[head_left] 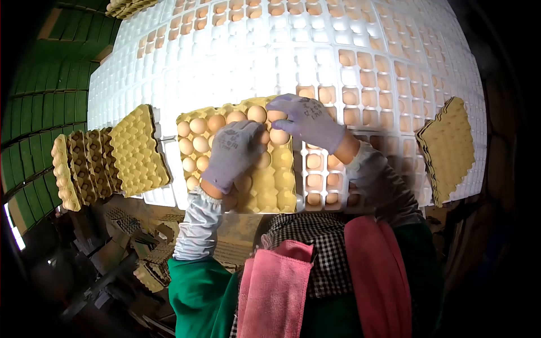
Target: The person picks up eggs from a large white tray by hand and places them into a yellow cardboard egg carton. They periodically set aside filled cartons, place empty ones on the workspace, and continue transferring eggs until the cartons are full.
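Note:
A yellow pulp egg tray lies before me, with brown eggs in its left and far cups. The near right cups hold none. My left hand, in a pale purple glove, reaches over the middle of the tray, its fingers curled down on an egg. At the far right corner, my right hand, gloved alike, has its fingers and thumb bent around another egg. The left palm hides several cups.
White plastic trays with many eggs cover the lit table. Stacked pulp trays stand on the left and right. Green crates or boxes line the far left. A pink cloth hangs over my front.

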{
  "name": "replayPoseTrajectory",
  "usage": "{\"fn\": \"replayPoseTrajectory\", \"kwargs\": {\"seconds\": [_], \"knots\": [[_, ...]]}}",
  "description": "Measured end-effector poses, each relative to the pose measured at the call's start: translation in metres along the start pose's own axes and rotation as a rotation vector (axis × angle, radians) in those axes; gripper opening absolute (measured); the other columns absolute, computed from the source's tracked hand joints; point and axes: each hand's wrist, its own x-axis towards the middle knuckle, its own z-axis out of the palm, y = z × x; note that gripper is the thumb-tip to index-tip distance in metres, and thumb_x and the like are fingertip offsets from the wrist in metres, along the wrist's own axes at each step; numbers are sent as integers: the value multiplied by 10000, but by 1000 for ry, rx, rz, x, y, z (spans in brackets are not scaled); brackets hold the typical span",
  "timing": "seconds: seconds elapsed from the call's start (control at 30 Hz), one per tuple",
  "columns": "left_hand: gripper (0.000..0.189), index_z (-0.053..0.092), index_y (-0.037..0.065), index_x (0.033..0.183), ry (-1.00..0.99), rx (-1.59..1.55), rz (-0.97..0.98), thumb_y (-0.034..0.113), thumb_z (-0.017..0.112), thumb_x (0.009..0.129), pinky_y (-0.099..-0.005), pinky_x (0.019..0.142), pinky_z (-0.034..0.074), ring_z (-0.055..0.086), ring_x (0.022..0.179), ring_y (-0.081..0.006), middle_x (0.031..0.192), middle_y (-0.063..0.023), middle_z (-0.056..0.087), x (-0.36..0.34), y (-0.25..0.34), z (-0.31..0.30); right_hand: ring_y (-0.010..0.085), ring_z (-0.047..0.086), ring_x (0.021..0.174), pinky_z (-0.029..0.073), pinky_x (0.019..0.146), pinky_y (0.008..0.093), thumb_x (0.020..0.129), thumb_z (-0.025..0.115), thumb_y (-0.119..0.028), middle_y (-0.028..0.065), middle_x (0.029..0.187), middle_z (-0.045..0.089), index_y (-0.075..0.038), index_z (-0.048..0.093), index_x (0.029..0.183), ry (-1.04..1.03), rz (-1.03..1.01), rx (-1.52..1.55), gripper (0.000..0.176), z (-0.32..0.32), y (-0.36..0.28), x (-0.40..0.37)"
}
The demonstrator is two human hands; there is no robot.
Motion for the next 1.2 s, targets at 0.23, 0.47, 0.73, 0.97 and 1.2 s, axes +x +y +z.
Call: {"fn": "replayPoseTrajectory", "kwargs": {"seconds": [0.23,0.47,0.73,0.97,1.2], "knots": [[251,638,91,1135,-236,323,113,93,610,885,-386,772,506,651,896,-262,945,-74,677,-4,-9,-10,177,639,923,526,812,335,957,589,-243,103,1072,672,-52,622,1212,19,369,438,320,-16,-16,-11],[316,550,63,1228,-58,-1003,-345,210,610,954,-291,807,519,624,922,-145,1099,-31,637,-46,-18,-35,294,650,1066,505,925,378,848,731,-224,181,1179,651,-63,628,1255,-94,132,-230,450,16,-48,-32],[419,606,59,1200,-229,42,80,118,757,813,-287,783,518,645,894,-168,1057,-96,660,-45,-15,-14,187,620,978,502,870,306,892,667,-240,102,1107,634,-46,667,1167,172,394,640,338,3,-50,-5],[355,690,111,1174,-27,-310,63,265,738,858,-331,781,547,649,823,-215,1056,-77,640,10,-60,-71,294,669,958,526,801,382,846,713,-302,199,1197,564,-91,699,1084,-206,244,-934,319,51,-71,49],[275,720,170,1070,-236,466,153,259,742,811,-449,781,531,674,909,-341,1184,-121,616,45,-56,-58,376,624,1073,503,916,428,750,789,-359,201,1317,521,-127,662,1160,321,355,-197,488,-7,-27,9]]}}
